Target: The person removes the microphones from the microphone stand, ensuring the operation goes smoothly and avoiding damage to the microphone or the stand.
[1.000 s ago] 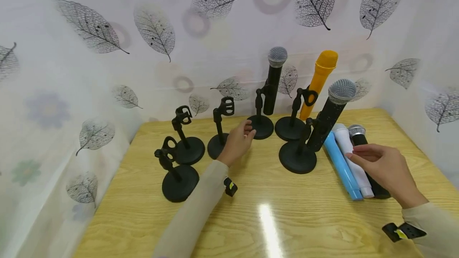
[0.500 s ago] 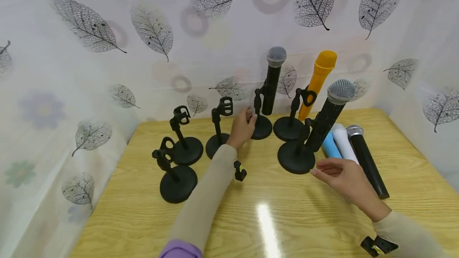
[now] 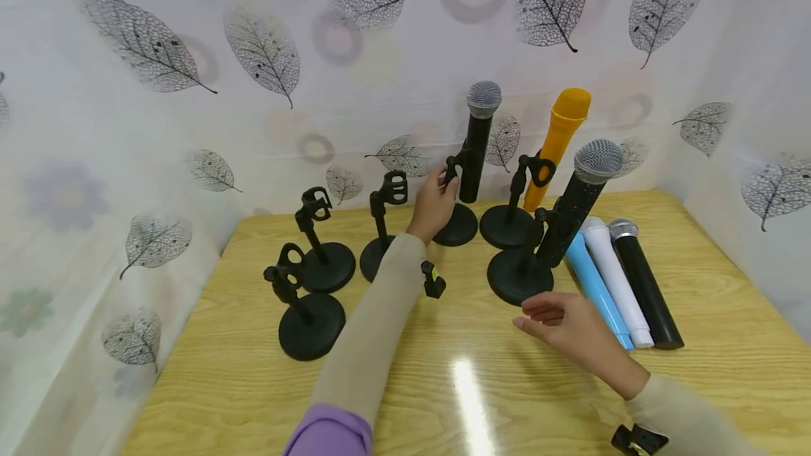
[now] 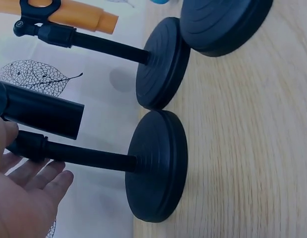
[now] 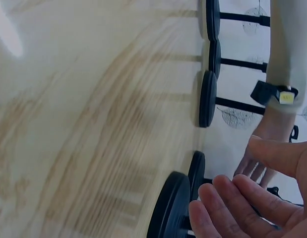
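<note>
My left hand (image 3: 434,204) grips the upper joint of a black desk microphone stand (image 3: 457,225) at the back. In the left wrist view, the thumb lies at the joint and the fingers (image 4: 41,176) reach round the stem. The clip of this stand carries a black microphone (image 3: 479,136) with a silver mesh head, tilted slightly. My right hand (image 3: 573,329) hovers over the table in front of another stand (image 3: 518,280), fingers loosely bent and holding nothing. That stand bears a speckled black microphone (image 3: 573,210). Behind it, a further stand (image 3: 507,225) holds a yellow microphone (image 3: 557,139).
Three stands with bare clips are at the left: a front one (image 3: 312,329), a middle one (image 3: 329,266) and one beside my left forearm (image 3: 374,259). A blue microphone (image 3: 598,287), a white one (image 3: 617,280) and a black one (image 3: 646,287) lie at the right.
My left hand has moved from beside the stand's base up to its joint and taken hold. My right hand has moved left, away from the lying microphones.
</note>
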Tool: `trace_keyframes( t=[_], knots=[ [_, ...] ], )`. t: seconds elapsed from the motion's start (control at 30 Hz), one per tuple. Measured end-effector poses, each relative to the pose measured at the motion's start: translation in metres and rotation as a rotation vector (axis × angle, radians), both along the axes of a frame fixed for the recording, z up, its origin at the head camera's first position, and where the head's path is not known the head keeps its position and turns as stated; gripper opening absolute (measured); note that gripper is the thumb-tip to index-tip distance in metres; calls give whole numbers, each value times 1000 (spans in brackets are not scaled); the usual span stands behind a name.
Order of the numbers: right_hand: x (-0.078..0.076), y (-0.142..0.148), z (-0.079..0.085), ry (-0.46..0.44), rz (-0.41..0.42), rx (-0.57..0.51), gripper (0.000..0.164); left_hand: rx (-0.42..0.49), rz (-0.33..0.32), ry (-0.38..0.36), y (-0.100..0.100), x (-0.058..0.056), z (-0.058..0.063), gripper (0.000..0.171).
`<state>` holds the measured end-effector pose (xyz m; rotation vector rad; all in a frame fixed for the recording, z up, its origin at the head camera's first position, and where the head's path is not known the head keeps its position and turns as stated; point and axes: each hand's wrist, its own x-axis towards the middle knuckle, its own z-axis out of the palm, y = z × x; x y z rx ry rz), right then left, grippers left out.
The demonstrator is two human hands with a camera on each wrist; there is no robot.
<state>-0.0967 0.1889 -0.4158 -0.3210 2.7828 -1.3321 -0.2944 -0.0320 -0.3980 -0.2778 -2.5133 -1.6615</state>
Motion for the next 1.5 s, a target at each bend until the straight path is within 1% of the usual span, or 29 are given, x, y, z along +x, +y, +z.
trace_keyframes(
  t=[0.13,0.27,0.33,0.5,0.67,0.9,1.03,1.17,1.33,1.43,1.5],
  knots=[
    [1,-6,-1,-6,17,13,31,-48,14,15,2,-1,2,47],
    [2,-10,0,-55,24,19,33,-107,40,27,3,-2,3,45],
    [3,-12,0,-68,31,17,33,-133,43,32,3,-2,3,45],
    [4,-16,0,-85,42,1,32,-171,23,43,2,-2,3,42],
    [4,-20,0,-87,50,-1,32,-179,-6,34,-3,1,1,42],
    [0,-23,0,-69,64,13,31,-184,-31,49,-8,11,-3,40],
    [-1,-23,1,-55,76,17,31,-213,-49,56,-11,17,-4,42],
    [-2,-26,3,-51,77,20,32,-252,-62,89,-14,21,-5,41],
    [-3,-29,6,-42,74,12,31,-261,-94,131,-17,28,-7,32],
    [-5,-31,8,-31,80,7,32,-257,-112,130,-18,34,-7,28],
    [-6,-32,9,-23,82,8,31,-262,-115,117,-19,38,-7,29]
  ],
)
